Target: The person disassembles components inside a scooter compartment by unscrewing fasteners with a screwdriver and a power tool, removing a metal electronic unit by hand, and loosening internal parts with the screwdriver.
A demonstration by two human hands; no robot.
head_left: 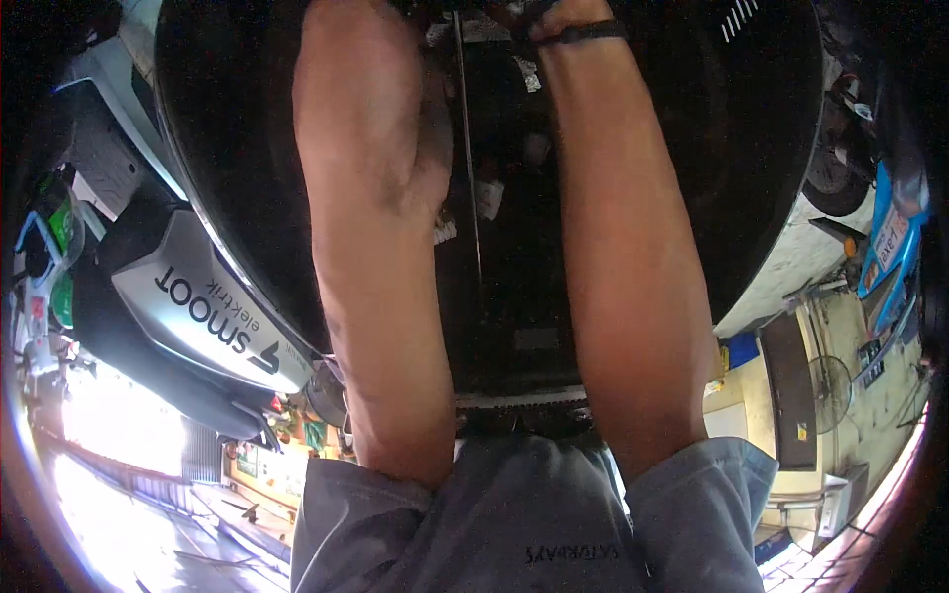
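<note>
Both my bare arms reach up over a large black, glossy panel [741, 198], which has a narrow vertical seam at its middle and small pale bits beside it. My left forearm [361, 109] runs to the top edge, where the hand is cut off from view. My right hand [559, 14] shows only in part at the top edge, just beyond a dark wrist strap [583, 33]; its fingers are hidden in shadow, so what it touches or holds is unclear.
A grey scooter body [148, 247] stands at the left, beside bright openings. At the right are a blue vehicle panel [890, 237], a dark wheel [835, 178], a pale wall [880, 395] and a standing fan [832, 390].
</note>
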